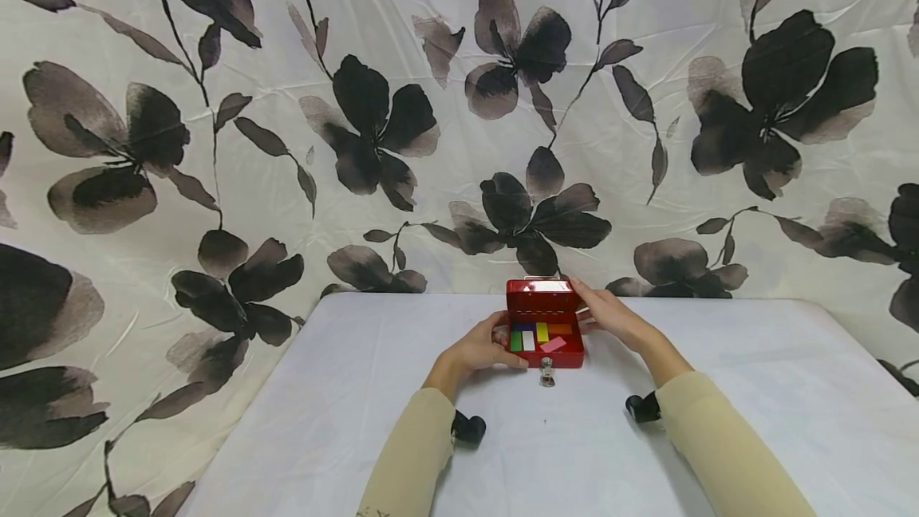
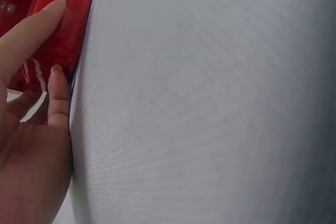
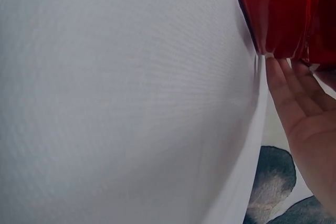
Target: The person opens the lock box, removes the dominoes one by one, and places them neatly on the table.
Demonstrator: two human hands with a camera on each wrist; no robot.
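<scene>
A red metal box [image 1: 567, 359] stands on the table with its lid [image 1: 542, 297] raised; inside lie several coloured blocks, among them a pink one [image 1: 553, 345] lying aslant. My left hand [image 1: 477, 348] grips the box's left front corner; in the left wrist view its thumb lies on the red front [image 2: 65, 40] and the other fingers of the hand [image 2: 37, 156] are at the side. At the right, my right hand [image 1: 621, 319] touches the lid and side; in the right wrist view the hand's [image 3: 315, 135] extended fingers meet the box's red side [image 3: 283, 24].
A silver latch [image 1: 547, 373] hangs at the box's front. The box stands near the far edge of the white-covered table [image 1: 546, 453], with a floral cloth [image 1: 445, 134] hanging behind it. Black wrist devices [image 1: 469, 428] show by both sleeves.
</scene>
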